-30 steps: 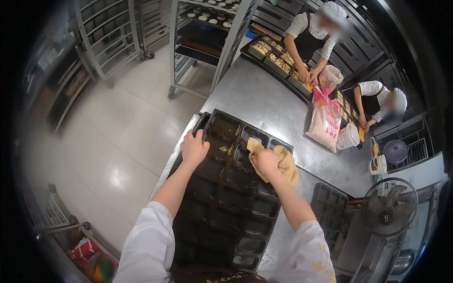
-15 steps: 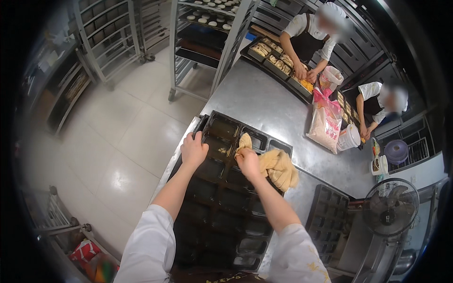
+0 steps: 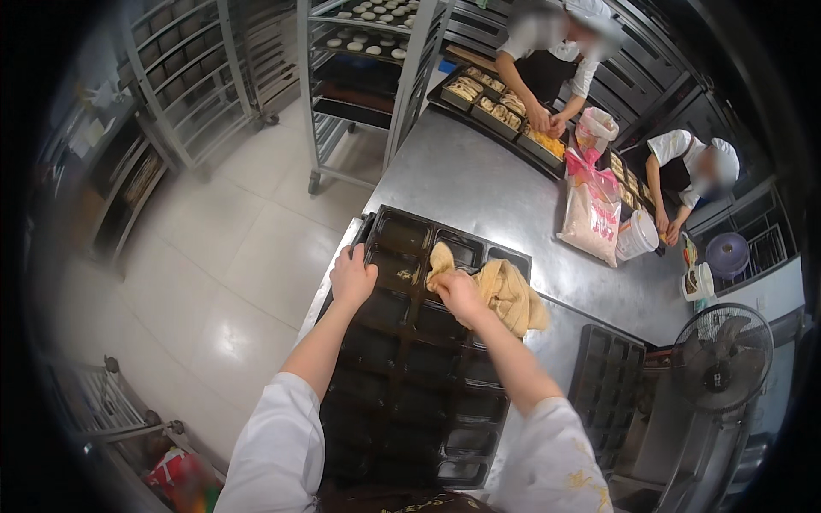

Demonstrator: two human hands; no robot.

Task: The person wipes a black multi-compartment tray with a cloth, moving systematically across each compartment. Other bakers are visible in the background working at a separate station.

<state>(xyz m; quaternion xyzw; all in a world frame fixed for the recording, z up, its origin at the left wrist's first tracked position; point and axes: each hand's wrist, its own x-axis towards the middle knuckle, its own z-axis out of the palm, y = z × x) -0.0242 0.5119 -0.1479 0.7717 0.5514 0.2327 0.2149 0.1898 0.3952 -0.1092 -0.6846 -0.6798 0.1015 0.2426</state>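
A large dark multi-cavity baking pan (image 3: 402,309) lies on the metal table in front of me, its wells shiny. My left hand (image 3: 352,278) grips the pan's left rim near its far corner. Bunched in my right hand (image 3: 459,293) is a tan cloth (image 3: 509,295); one end pokes out past the fingers onto the wells, and the rest drapes over the pan's right side. Small yellowish crumbs (image 3: 405,274) lie in a well between my two hands.
Across the steel table (image 3: 436,167), two people work at loaf tins of filled dough (image 3: 500,115). A pink-and-white bag (image 3: 590,214) and a white bucket (image 3: 636,236) stand at right. A wheeled rack (image 3: 310,128) is beyond; another dark pan (image 3: 605,376) and a fan (image 3: 723,357) are at right.
My right hand has shifted slightly to the right with the cloth, whose loose folds have changed shape. My left hand keeps its grip on the rim. The whole view has tilted a little.
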